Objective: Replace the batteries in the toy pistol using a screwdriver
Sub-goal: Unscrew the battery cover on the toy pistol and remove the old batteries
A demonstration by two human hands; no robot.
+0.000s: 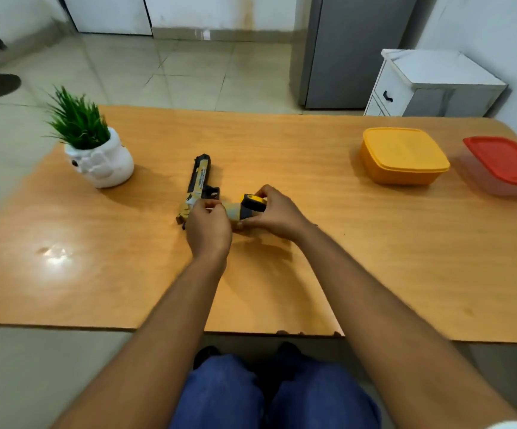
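The yellow and black toy pistol [200, 181] lies on the wooden table [282, 144], barrel pointing away from me, grip pointing right. My left hand [208, 226] pinches the pistol near the top of the grip. My right hand [274, 212] grips a screwdriver [252, 205] by its black and yellow handle, laid against the grip of the pistol. The screwdriver's tip is hidden by my hands. No batteries are in view.
A white pot with a green plant [96, 150] stands at the left. A yellow lidded box [403, 156] and a clear box with a red lid [505, 164] sit at the right. A white drawer unit [430, 85] stands beyond the table.
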